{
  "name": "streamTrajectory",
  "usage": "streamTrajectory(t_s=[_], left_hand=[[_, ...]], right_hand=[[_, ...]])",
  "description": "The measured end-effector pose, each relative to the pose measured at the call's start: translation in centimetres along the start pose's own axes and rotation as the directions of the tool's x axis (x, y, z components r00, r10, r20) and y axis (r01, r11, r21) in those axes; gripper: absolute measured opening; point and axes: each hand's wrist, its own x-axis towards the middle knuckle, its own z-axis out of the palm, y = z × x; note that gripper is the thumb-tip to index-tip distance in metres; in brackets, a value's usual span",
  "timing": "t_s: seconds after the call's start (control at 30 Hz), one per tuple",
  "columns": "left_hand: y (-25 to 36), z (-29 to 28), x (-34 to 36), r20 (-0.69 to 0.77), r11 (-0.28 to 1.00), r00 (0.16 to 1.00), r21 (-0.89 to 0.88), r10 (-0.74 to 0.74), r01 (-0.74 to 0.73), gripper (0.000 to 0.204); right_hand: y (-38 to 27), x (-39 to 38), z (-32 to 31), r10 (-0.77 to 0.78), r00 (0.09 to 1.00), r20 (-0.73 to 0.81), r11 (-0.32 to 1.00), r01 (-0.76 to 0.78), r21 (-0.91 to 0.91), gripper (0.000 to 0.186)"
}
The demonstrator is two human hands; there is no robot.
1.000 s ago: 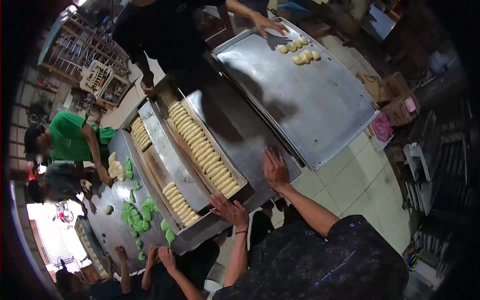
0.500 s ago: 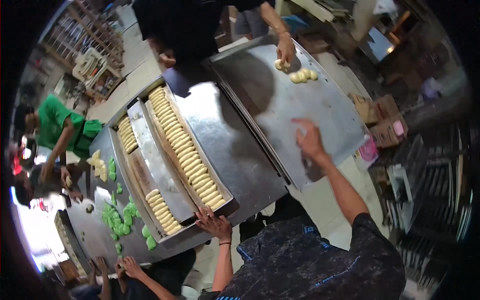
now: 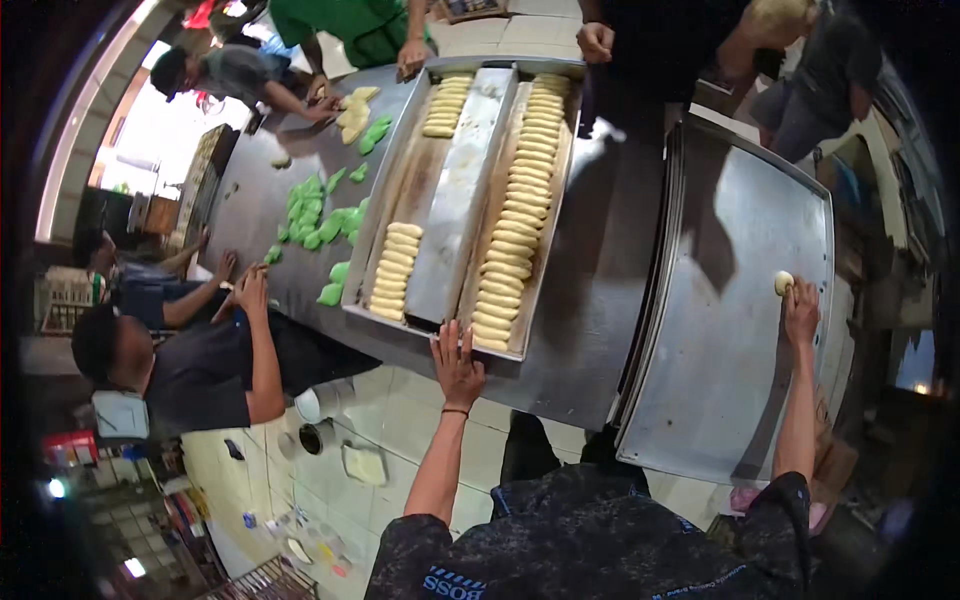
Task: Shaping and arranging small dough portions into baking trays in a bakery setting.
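Observation:
My left hand [image 3: 458, 372] lies on the front edge of the long metal tray [image 3: 447, 333], its fingers stretched out. Rows of pale, finger-shaped dough pieces [image 3: 517, 223] fill the tray's right channel. Its left channel has a near group of dough pieces [image 3: 395, 265] and a far group, with bare metal between them. Out to the right, my right hand [image 3: 801, 312] reaches over a flat baking sheet [image 3: 735, 330]. Its fingertips are closed on a small pale dough ball [image 3: 783, 283]; the grip is partly hidden.
Green dough pieces [image 3: 310, 210] and yellow ones [image 3: 355, 115] lie on the metal table [image 3: 255, 185] left of the tray. Co-workers stand along the far and left sides; one's hand [image 3: 412, 57] is by the tray's far corner. Pails [image 3: 315, 403] stand on the floor.
The view has turned. My right hand, empty over the sheet before, now grips a dough ball. A co-worker's hand has left the sheet, and the dough cluster there is gone. My left hand stays put.

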Motion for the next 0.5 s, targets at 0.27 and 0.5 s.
streamTrajectory(t_s=[0.27,0.5], left_hand=[[-0.1,0.8,-0.2,0.026,1.000,0.999,-0.006,-0.018,0.018,0.085],[-0.8,-0.4,0.8,0.027,0.992,0.998,-0.108,0.065,-0.062,0.079]], right_hand=[[-18.4,5.0,-16.5,0.008,0.897,-0.442,0.791,0.265,0.551,0.032],[-37.4,1.6,-9.1,0.268,0.513,-0.816,0.831,0.306,0.465,0.035]])
